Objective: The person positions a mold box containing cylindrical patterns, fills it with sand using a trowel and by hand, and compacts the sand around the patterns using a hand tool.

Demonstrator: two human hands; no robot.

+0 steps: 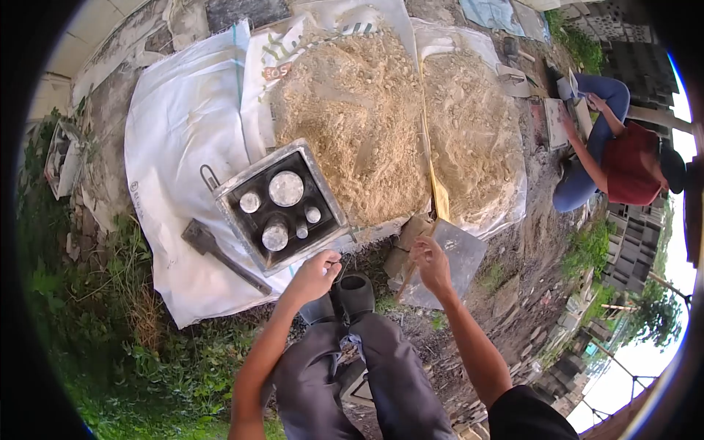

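My left hand (315, 277) is curled closed just off the near corner of a square metal mould box (233, 220). A small pale bit shows at its fingers, too small to name. Inside the box's dark interior stand several grey cylinders (286, 188) of different sizes. My right hand (433, 265) hovers over a flat grey slab (458, 257), its fingers bent together. A thin brown strip runs below those fingers; whether they grip it I cannot tell. Beside the slab lies a brown block (412, 233). A hatchet-like tool (224, 257) with a dark handle rests left of the box.
Piles of sandy soil (359, 110) lie on white sacks (187, 117) in front of me. A yellow strip (440, 198) runs between two piles. At the right a co-worker (623, 161) sits low, handling a tray-like piece. Weeds (169, 367) grow at the left; stacked blocks (634, 249) stand far right.
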